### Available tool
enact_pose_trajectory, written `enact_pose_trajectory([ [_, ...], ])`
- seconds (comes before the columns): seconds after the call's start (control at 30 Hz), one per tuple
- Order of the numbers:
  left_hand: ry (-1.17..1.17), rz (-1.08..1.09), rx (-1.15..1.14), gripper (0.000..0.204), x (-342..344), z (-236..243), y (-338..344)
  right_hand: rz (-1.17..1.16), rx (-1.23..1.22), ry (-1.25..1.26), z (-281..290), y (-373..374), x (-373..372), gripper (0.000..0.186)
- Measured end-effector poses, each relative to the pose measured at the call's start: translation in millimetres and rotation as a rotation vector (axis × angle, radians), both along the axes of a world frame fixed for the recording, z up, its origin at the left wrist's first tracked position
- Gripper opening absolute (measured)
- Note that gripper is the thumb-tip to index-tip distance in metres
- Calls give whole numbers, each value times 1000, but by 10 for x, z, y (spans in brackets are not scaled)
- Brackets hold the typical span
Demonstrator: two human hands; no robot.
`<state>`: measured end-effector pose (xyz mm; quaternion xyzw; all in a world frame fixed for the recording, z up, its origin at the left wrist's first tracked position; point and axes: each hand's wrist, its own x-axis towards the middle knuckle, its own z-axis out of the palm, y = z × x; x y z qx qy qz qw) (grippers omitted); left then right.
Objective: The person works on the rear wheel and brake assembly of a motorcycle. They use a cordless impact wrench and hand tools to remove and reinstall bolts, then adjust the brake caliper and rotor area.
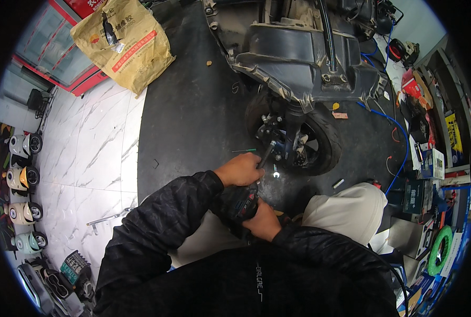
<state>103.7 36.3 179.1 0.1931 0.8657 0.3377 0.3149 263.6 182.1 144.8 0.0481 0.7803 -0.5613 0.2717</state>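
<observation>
My right hand (264,222) is wrapped around a dark cordless power wrench (239,203), held low in front of me. My left hand (240,169) is closed at the wrench's front end, around a dark metal socket shaft (267,154). The shaft points at the bolts and bracket beside a black scooter wheel (325,140); whether its tip sits on a bolt I cannot tell. A small spanner (276,171) lies on the dark mat just right of the shaft. Beyond my left fingers lies a thin screwdriver with a green handle (252,150).
Dirty black plastic bodywork (283,50) overhangs the wheel. A yellow paper sack (127,45) lies at the far left, near a red-framed glass cabinet (50,47). A blue hose (404,142) curves along the right, beside crowded boxes and shelves. A metal tool (108,218) lies on the white tiles.
</observation>
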Motion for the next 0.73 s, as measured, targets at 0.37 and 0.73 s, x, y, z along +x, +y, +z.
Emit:
enact_pose_trajectory([
  [0.37, 11, 39, -86, 36, -23, -49, 36, 28, 136, 15, -32, -63, -103, 70],
  [0.73, -159, 59, 65, 98, 18, -349, -274, 35, 346, 6, 143, -150, -283, 84],
])
